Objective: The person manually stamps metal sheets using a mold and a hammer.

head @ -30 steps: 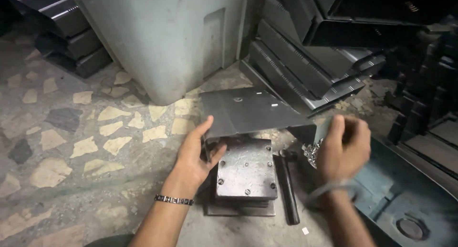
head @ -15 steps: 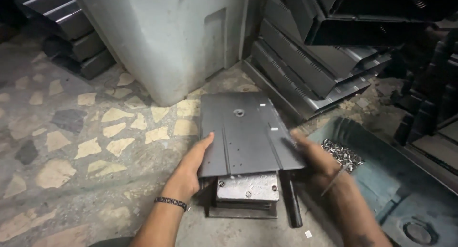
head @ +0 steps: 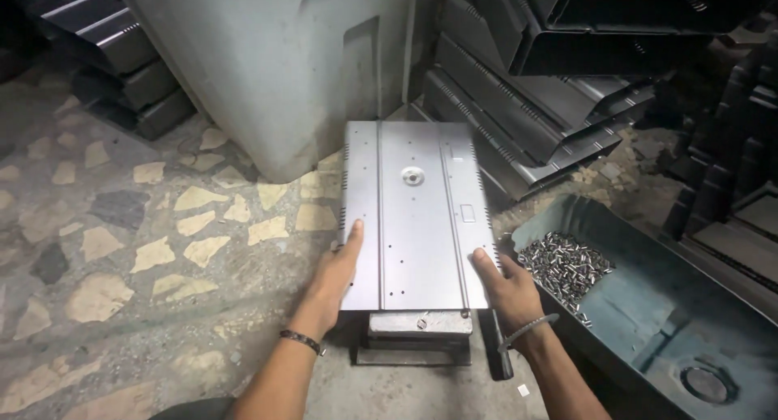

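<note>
Sheet-metal panel [head: 415,217], grey, rectangular, lies flat across a steel block [head: 420,324] on the floor, long axis running away from the person. Panel overhangs the block on the far side; only the block's near edge with one screw head shows under it. Panel face has two pressed ribs along its length, a round boss near the far end, a small rectangular cut-out to the right, and rows of small holes.

Left hand [head: 339,276] grips the panel's left edge, thumb lying on top, fingers under and hidden; closed on the panel. Right hand [head: 509,284] does the same at the right edge, thumb on the upper face. Holding at opposite edges appears to keep the panel level and square over the block. Dark band on left wrist, thin band on right.

Containers: a dark blue-grey metal tray [head: 648,306] sits to the right of the block, holding a heap of small bright metal pieces [head: 566,266], kind too small to tell, piled in its near-left corner; rest of tray bare apart from a round fitting.

Surroundings: large grey housing [head: 267,63] behind the panel; stacked dark formed sheet parts [head: 535,104] at upper right; stone-chip floor [head: 121,250]. A dark bar-like tool [head: 496,347] lies beside the block, partly hidden by the right wrist.
</note>
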